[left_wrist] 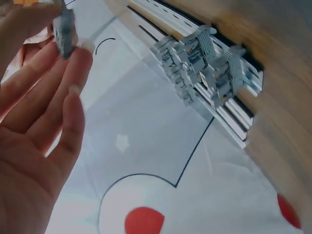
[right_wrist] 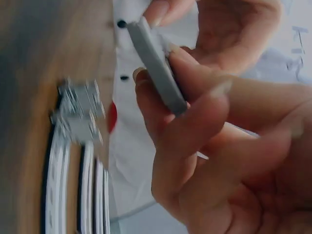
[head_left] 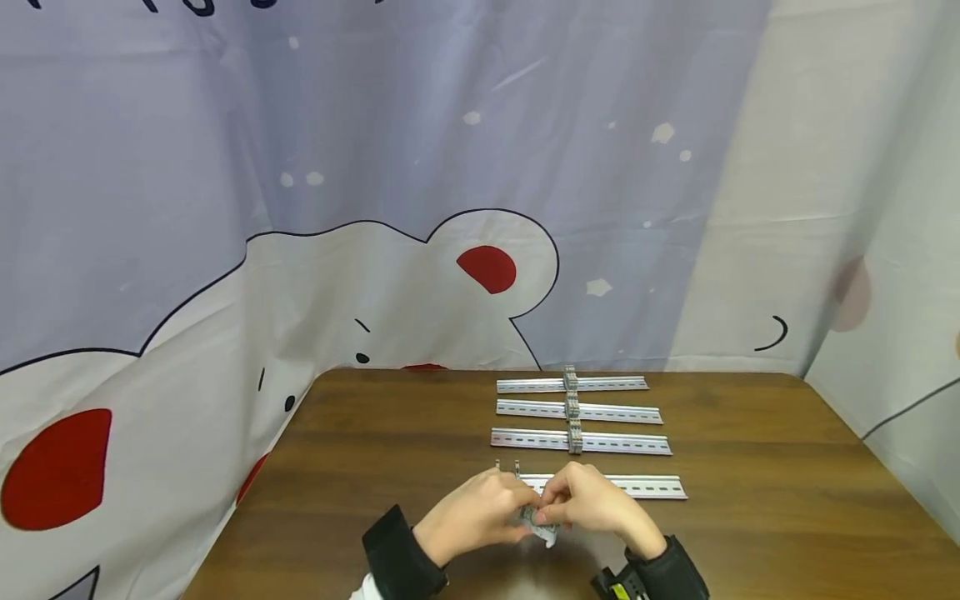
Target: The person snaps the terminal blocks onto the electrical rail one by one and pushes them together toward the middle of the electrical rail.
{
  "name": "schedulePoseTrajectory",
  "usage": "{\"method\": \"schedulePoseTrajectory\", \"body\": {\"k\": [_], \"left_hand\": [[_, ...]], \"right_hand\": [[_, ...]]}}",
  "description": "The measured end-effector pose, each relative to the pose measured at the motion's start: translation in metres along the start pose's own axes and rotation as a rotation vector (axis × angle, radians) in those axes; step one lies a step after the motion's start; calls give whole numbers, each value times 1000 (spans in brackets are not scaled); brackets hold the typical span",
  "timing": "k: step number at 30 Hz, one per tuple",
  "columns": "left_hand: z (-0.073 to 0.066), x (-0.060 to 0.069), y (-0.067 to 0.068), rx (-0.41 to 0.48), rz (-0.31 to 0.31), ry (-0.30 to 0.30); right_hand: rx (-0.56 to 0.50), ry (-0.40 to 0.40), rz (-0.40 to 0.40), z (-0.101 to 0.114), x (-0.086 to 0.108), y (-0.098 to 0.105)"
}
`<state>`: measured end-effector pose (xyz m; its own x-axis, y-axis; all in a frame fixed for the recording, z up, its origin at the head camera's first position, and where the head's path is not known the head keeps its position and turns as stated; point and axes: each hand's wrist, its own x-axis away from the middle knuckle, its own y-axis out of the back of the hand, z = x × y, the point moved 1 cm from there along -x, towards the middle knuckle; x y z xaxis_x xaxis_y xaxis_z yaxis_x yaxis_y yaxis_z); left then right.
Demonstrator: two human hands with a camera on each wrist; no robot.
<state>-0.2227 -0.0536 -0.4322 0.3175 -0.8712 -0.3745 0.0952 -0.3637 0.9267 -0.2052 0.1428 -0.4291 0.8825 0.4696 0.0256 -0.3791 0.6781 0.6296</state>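
In the head view, my left hand (head_left: 486, 510) and right hand (head_left: 588, 498) meet just in front of the nearest slotted metal DIN rail (head_left: 647, 487). Between them they pinch a small grey terminal block (head_left: 540, 528), raised off the table. The right wrist view shows the narrow side of this terminal block (right_wrist: 158, 68), with fingertips of both hands on it. Fingers partly cover it in the left wrist view. Two upright grey terminal blocks (left_wrist: 226, 75) sit apart near the left end of the nearest rail.
Three more DIN rails (head_left: 525, 438) lie behind, roughly parallel, each carrying a cluster of terminal blocks (head_left: 574, 437) near its middle. All rest on a brown wooden table (head_left: 375, 450). A printed curtain (head_left: 390, 292) hangs behind the table, and a dark cable (head_left: 911, 407) runs at the right.
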Motion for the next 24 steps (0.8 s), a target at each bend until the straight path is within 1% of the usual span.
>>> {"method": "schedulePoseTrajectory", "body": {"k": [2,4,6,8,10,12,13,15,16,18,20,24], "left_hand": [[3,-2,-5,-21,-58,0],[9,1,-9,-12,-104,35],[19,7,-14,-7,-133,93],[30,16,-19,27,-136,174],[42,25,-24,76,-105,281],[53,33,-29,125,-44,392],[57,36,-32,148,-10,441],[64,40,-35,173,63,517],[67,41,-37,180,92,537],[70,41,-40,175,131,550],[71,39,-43,166,151,551],[72,33,-47,135,164,552]], "right_hand": [[12,-44,-40,-7,7,10],[44,-99,-108,-17,14,22],[110,-172,-207,-30,22,34],[179,-271,-299,-44,31,44],[227,-368,-365,-58,38,53],[255,-443,-399,-69,43,59],[255,-471,-409,-74,45,61],[247,-490,-421,-82,46,65],[245,-493,-424,-85,46,66],[242,-495,-431,-89,46,67],[262,-491,-434,-91,45,68],[298,-498,-439,-95,44,67]]}}
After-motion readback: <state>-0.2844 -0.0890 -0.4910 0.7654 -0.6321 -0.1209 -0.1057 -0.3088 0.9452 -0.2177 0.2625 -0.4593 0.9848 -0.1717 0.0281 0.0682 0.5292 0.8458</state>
